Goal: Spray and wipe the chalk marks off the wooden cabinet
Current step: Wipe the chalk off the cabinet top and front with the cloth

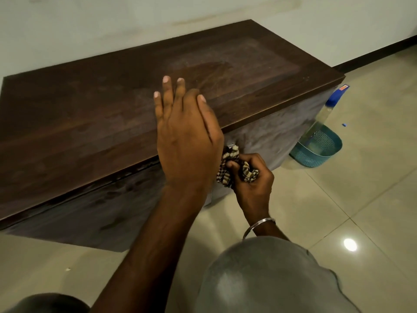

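1. dark wooden cabinet point(94, 114) filling the left and centre of the frame, low on a pale tiled floor point(372, 199) and backed against a light wall point(112, 23) along the top.
2. faint chalky haze smeared across the cabinet top, heaviest toward the upper centre and upper right; more pale smudging on the front face below.
3. left hand point(185, 141) at centre frame, fingers spread and straight, palm down over the front edge of the top; holding nothing; whether touching the wood or just above it cannot be told.
4. just right of and below that hand, a brown-and-cream checked cloth point(228, 168) bunched against the cabinet's front face, beside a small metal fitting.
5. right hand point(252, 179) curled closed around the cloth, pressing it to the front panel; metal bangle point(259, 227) on that wrist.
6. grey-clad knee point(270, 279) in the lower right of the frame.
7. at the right edge, past the cabinet's end, a teal perforated basket point(316, 152) on the floor with a clear spray bottle point(325, 114), blue-topped, leaning in it, well apart from both hands.
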